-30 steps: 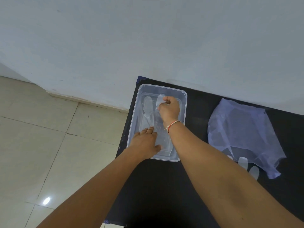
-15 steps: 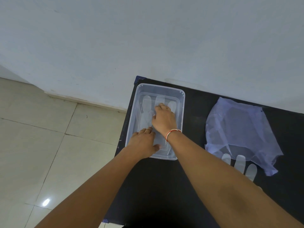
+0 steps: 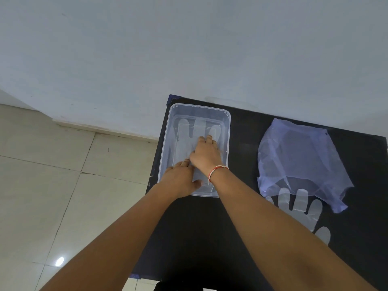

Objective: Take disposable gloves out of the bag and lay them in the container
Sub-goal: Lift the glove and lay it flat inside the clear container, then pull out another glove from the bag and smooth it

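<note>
One glove (image 3: 190, 141) lies flat in the clear container (image 3: 168, 148), its pale fingers pointing toward the wall, and another glove (image 3: 302, 208) lies on the counter (image 3: 210, 227) with its cuff under the mouth of the thin bluish bag (image 3: 300, 156). Both look like filmy plastic: nearly weightless, limp, prone to cling, crease or drift on a puff of air, and likely slippery between bare fingers. A light pinch at the cuff or a fingertip should lift one, and flat palms should smooth it better than a grip. The right hand (image 3: 206, 156) rests open, palm down, on the glove in the container, fingers spread and pressing it flat; a red and white band circles that wrist. The left hand (image 3: 180, 181) is also open, laid on the near end of the container beside the right, seemingly steadying it. The container sits at the counter's left end near the wall, the bag well apart to its right.
</note>
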